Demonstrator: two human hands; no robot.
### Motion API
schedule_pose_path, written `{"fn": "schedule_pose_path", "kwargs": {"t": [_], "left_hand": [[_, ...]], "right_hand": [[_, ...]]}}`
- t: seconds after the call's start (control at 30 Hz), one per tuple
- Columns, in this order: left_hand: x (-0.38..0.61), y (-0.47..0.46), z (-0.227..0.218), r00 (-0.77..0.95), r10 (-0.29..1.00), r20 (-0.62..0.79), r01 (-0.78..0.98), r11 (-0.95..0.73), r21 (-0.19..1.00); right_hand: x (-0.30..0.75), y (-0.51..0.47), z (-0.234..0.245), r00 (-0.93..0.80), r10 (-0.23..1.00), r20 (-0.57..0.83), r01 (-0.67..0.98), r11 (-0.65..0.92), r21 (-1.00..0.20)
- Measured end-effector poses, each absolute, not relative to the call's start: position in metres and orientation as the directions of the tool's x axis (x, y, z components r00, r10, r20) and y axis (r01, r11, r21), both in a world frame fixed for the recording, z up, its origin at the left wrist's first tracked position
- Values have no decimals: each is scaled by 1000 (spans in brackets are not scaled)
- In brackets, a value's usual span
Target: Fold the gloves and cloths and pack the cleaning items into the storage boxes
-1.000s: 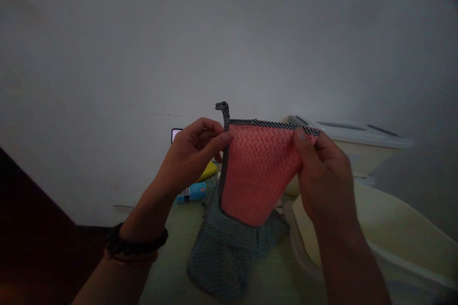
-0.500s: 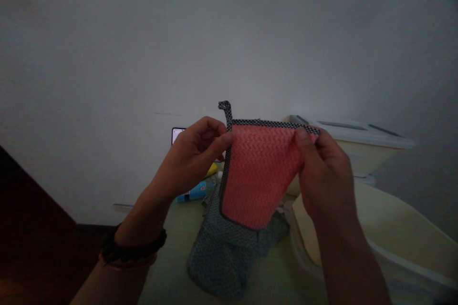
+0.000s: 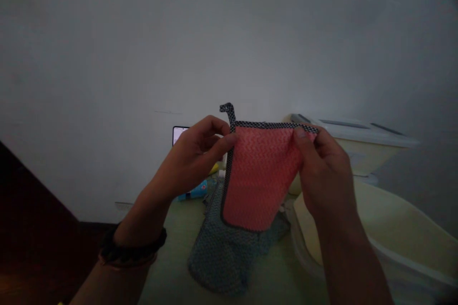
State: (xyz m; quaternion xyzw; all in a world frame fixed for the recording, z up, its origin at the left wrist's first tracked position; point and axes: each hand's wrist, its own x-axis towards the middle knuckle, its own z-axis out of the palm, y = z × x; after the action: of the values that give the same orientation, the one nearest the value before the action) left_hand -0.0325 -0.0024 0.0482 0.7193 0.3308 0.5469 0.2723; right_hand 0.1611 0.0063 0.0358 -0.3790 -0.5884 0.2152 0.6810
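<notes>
I hold up a pink woven cloth (image 3: 257, 176) with a black-and-white checked border and a small hanging loop at its top left corner. My left hand (image 3: 195, 155) pinches the top left corner just under the loop. My right hand (image 3: 322, 171) pinches the top right corner. The cloth hangs down between them above a grey woven cloth (image 3: 223, 252) lying on the pale table (image 3: 171, 267).
A blue-and-white tube (image 3: 195, 191) and a yellow object (image 3: 214, 168) lie on the table behind my left hand, with a lit phone screen (image 3: 179, 134) against the wall. A cream plastic basin (image 3: 393, 233) and a lidded tub (image 3: 361, 145) stand at right.
The pink cloth has shifted slightly right and hangs a little lower and straighter. Both hands keep their pinch on its top corners.
</notes>
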Motion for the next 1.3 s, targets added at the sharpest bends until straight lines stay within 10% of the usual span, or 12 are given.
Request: {"fn": "schedule_pose_path", "kwargs": {"t": [0.83, 1.3], "left_hand": [[-34, -1, 52, 72, 803, 591, -3, -593, 805], [-41, 1, 51, -20, 820, 572, -106, -570, 814]], "right_hand": [[162, 4, 35, 167, 653, 739, 295, 682, -669], [165, 6, 36, 88, 797, 598, 143, 584, -799]]}}
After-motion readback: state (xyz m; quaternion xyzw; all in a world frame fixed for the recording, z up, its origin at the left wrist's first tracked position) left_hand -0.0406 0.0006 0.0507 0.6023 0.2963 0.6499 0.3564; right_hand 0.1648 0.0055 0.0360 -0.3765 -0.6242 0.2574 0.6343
